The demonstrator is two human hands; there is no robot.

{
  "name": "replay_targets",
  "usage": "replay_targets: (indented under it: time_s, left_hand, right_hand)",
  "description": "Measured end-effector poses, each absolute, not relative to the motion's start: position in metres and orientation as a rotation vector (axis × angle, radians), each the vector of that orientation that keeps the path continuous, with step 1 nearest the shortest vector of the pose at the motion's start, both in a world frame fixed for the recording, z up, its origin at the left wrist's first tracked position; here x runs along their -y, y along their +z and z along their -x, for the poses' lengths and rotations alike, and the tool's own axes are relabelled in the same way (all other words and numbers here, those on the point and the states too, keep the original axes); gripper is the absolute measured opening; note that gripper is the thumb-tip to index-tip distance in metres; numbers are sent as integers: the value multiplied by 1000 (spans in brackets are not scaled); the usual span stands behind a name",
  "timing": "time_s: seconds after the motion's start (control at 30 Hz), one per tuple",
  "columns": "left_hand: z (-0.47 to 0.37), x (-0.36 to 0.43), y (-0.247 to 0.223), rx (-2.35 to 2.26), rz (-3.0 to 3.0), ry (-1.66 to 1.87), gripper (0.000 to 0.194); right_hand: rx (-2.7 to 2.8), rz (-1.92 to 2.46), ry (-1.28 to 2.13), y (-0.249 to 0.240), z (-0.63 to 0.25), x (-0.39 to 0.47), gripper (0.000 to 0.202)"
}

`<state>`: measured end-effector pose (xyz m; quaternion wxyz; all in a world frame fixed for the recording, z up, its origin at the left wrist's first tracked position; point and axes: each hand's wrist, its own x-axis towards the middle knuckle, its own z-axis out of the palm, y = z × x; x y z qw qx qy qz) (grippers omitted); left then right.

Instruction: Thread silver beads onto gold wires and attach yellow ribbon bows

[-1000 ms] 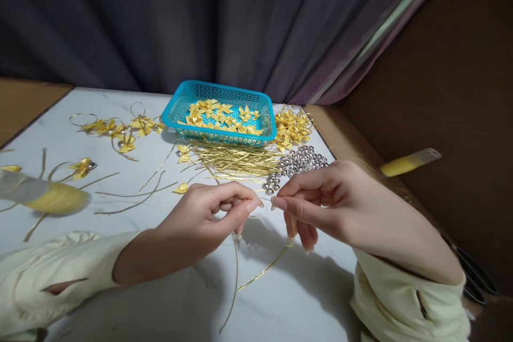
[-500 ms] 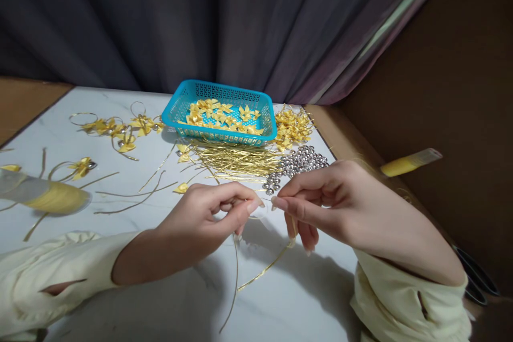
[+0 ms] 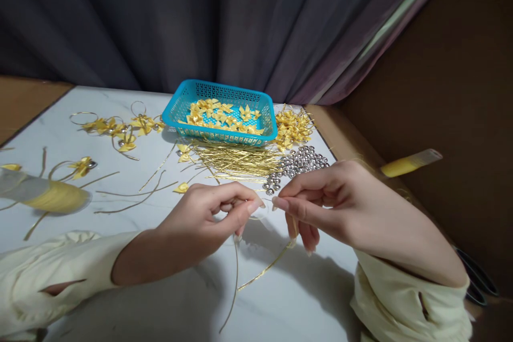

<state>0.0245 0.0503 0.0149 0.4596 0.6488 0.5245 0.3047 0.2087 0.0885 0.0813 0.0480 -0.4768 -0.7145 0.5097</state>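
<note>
Left hand [image 3: 216, 216] and right hand [image 3: 320, 203] close together, each grip pinched thumb-to-finger on gold cord [image 3: 264, 270] between them, strands trailing below over white desk [image 3: 168, 304]. Beyond: silver beads [image 3: 304, 159] beside gold strands [image 3: 240, 160]; then blue basket [image 3: 224, 134] holding yellow bows [image 3: 212, 113].

gold strand [image 3: 266, 265] partly hidden from me by left hand [image 3: 204, 219] and right hand [image 3: 340, 208], yellow-ended tube [image 3: 60, 196] cut off at my left edge, right sleeve [image 3: 396, 296] cropped below
</note>
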Motion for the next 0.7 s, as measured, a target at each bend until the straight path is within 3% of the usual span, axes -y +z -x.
replay_targets:
  time_s: [0.7]
  left_hand:
    - [-24,-51,14,-1223,-1550,804,18]
  right_hand:
    - [2221,1423,1538,80,-208,-89,21]
